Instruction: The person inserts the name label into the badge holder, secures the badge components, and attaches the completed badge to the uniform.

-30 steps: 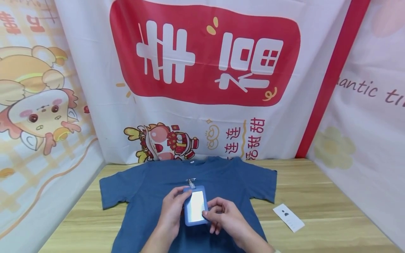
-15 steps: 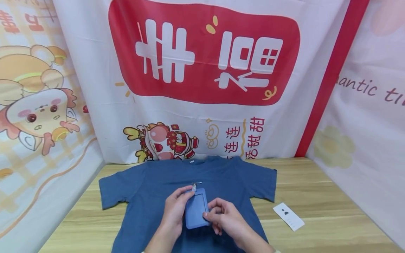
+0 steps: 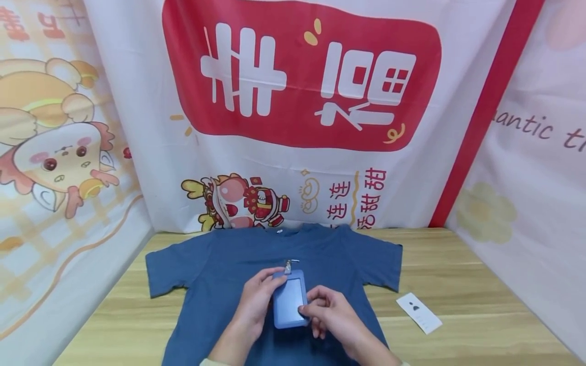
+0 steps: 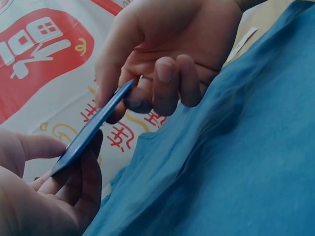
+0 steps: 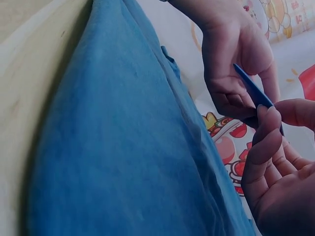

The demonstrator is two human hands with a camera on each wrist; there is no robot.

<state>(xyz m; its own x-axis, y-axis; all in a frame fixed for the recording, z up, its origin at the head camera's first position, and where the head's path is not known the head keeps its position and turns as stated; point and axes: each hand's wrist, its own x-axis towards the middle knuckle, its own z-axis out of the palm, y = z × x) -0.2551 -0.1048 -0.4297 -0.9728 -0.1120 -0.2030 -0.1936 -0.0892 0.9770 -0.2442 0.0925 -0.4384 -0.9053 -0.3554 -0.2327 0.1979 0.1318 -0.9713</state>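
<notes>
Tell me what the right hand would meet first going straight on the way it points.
The blue badge holder, whose edge the right hand pinches; across it, the left hand seems next in line, though depth is hard to judge.

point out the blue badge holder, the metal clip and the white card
blue badge holder (image 3: 288, 299): head view, middle of visible face
metal clip (image 3: 288, 265): head view, on its body
white card (image 3: 420, 315): head view, near its middle

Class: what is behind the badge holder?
Fingers of the left hand, then the blue T-shirt. In the head view, the badge holder hides the cloth directly behind it.
</notes>
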